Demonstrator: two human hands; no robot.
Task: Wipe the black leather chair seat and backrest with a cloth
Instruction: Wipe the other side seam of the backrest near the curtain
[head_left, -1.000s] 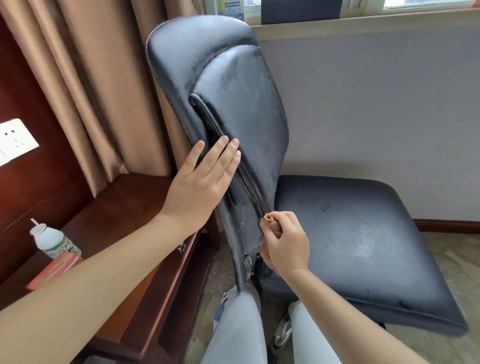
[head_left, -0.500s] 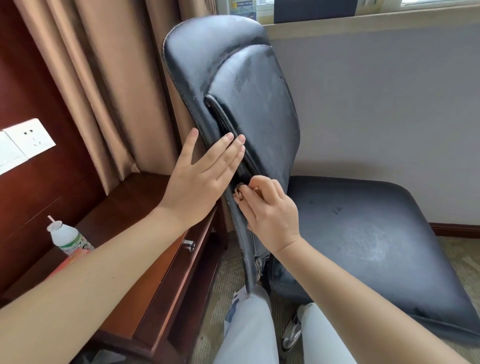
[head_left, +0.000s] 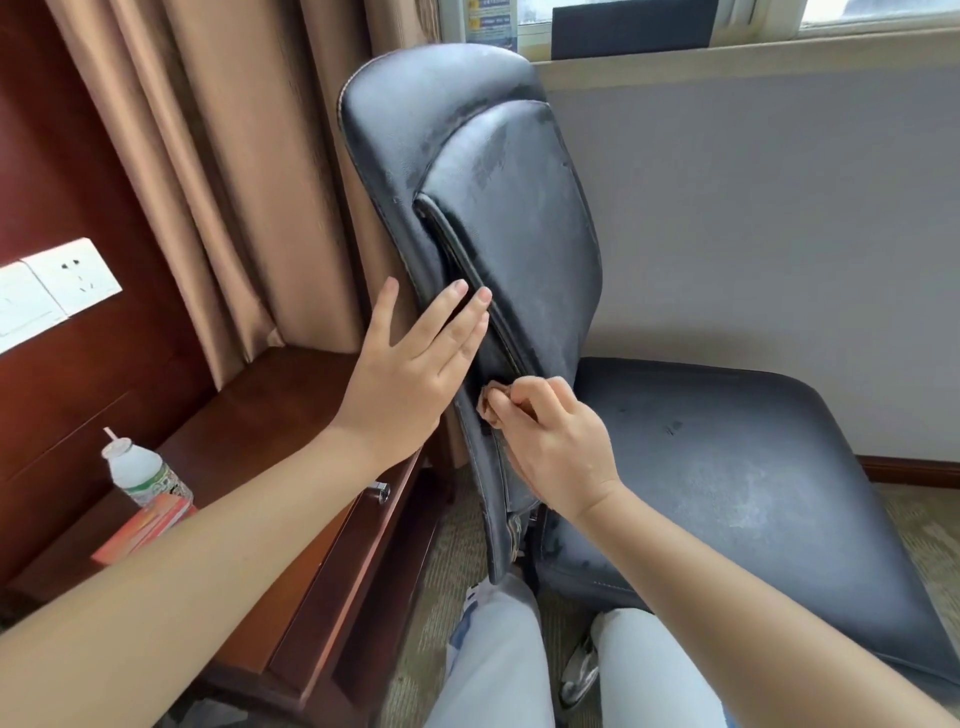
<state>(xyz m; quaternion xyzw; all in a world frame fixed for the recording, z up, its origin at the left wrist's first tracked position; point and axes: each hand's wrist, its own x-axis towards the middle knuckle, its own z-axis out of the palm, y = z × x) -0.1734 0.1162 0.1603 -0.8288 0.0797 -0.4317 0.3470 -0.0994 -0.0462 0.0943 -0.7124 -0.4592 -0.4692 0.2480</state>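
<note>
The backrest (head_left: 498, 218) stands upright between the curtain (head_left: 234, 171) on its left and the grey wall (head_left: 753, 234) on its right, its upper front face uncovered. The left hand (head_left: 410, 374) lies flat against its left edge, closing the narrow gap between that edge and the curtain folds. The right hand (head_left: 550, 441), pinching a small cloth (head_left: 488, 402), fills the lower edge where backrest meets seat (head_left: 753, 493). The seat top lies open, with room above it up to the wall. To the left, the table (head_left: 291, 415) crowds the chair's side; a bottle (head_left: 140, 473) and a red box (head_left: 145, 525) stand on its near part. Below, the person's knees (head_left: 498, 649) press close to the chair base.
</note>
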